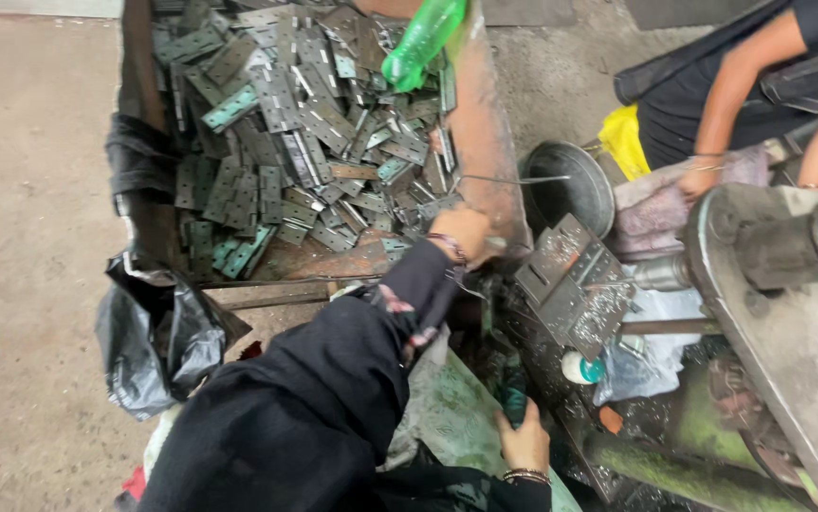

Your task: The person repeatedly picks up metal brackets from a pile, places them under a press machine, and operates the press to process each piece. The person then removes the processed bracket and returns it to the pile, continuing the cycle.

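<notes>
A concrete workshop floor [20, 237] carries a rusty crate [480, 114] heaped with metal hinges [285, 123]. The left hand [464, 232] rests at the crate's near right corner, its grip unclear. The right hand [525, 444] grips a dark green bottle [513, 393] beside the press [788, 313].
</notes>
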